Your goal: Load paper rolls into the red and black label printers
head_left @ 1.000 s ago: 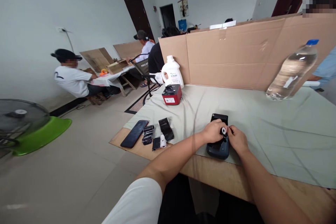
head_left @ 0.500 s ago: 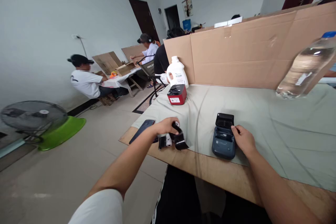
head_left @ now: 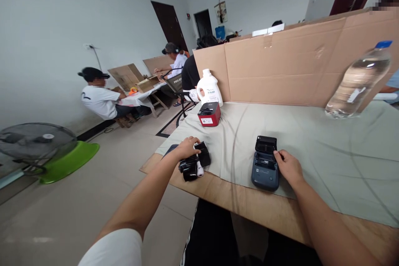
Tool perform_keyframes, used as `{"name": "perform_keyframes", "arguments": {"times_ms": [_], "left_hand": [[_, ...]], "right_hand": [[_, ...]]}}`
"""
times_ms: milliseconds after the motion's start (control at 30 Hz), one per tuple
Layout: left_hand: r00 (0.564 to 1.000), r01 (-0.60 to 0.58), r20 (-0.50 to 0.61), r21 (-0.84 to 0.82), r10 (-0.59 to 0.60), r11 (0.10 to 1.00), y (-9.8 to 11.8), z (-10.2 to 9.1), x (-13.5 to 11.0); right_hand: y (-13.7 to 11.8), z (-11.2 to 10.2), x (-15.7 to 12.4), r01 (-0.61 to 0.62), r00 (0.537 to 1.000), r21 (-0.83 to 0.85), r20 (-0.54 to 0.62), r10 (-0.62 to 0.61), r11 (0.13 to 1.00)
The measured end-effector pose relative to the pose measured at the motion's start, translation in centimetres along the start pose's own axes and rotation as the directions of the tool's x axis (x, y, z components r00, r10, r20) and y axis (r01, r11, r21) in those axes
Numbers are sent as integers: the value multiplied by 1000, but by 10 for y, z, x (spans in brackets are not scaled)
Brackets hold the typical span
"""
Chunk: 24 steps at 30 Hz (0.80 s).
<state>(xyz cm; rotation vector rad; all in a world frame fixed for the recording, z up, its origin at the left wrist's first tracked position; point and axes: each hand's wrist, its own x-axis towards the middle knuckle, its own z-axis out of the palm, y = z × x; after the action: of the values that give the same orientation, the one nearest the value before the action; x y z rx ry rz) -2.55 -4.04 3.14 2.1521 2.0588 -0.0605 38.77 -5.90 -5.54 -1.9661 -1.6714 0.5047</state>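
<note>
At one o'clock we find the portable printer (head_left: pixel 264 178), its open lid (head_left: pixel 264 144) pinched by the right hand (head_left: pixel 290 168), seemingly for steadiness. At eleven, the left hand (head_left: pixel 187 148) curls over black rolls (head_left: pixel 188 170); grip, we cannot tell. Beyond, cardboard (head_left: pixel 280 68) apparently screens us.

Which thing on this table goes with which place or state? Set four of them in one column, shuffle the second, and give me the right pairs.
Things:
1. water bottle
2. black rolls
3. red box
4. device

Places and states:
A. in front of the white jug
B. lid raised, at the fingers of the right hand
C. topped with a blue cap
D. by the left hand

Pairs: 1-C, 2-D, 3-A, 4-B
</note>
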Motion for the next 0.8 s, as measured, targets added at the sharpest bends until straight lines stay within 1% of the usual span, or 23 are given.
{"name": "perform_keyframes", "arguments": {"times_ms": [67, 167, 267, 333, 400, 433, 500, 567, 600, 667, 800], "left_hand": [[999, 18, -29, 21, -17, 1000, 4, 5, 7], [999, 33, -27, 43, -32, 999, 8, 13, 14], [998, 10, -59, 51, -7, 999, 15, 17, 11], [994, 6, -109, 59, 1, 998, 22, 15, 2], [992, -1, -125, 65, 9, 998, 29, 11, -12], [994, -8, -108, 64, 15, 998, 32, 9, -21], [999, -49, -20, 67, 50, 997, 36, 7, -40], [991, -123, 62, 91, 118, 988, 39, 9, -58], [986, -156, 81, 107, 148, 982, 40, 12, -65], [982, -182, 82, 140, 172, 973, 41, 19, -75], [991, -127, 52, 146, 120, 981, 46, 28, -81]], "right_hand": [[0, 0, 0, 5, 1000, 2, -2, -5, 1000], [1, 0, 0, 11, 1000, 5, -6, -11, 1000], [1, 0, 0, 8, 1000, 12, 0, -9, 1000], [1, 0, 1, 4, 1000, 22, 9, -4, 1000], [1, 0, 1, 4, 1000, 30, 11, -4, 1000], [1, 0, 1, 5, 1000, 31, 10, -6, 999], [2, 0, 1, 11, 1000, 30, 5, -11, 999], [2, 0, 1, 11, 1000, 23, 4, -11, 1000], [2, 0, 1, 9, 1000, 19, 3, -9, 1000], [2, 0, 1, 6, 1000, 13, -1, -6, 1000], [2, 0, 1, 21, 1000, 24, -12, -21, 999]]}}
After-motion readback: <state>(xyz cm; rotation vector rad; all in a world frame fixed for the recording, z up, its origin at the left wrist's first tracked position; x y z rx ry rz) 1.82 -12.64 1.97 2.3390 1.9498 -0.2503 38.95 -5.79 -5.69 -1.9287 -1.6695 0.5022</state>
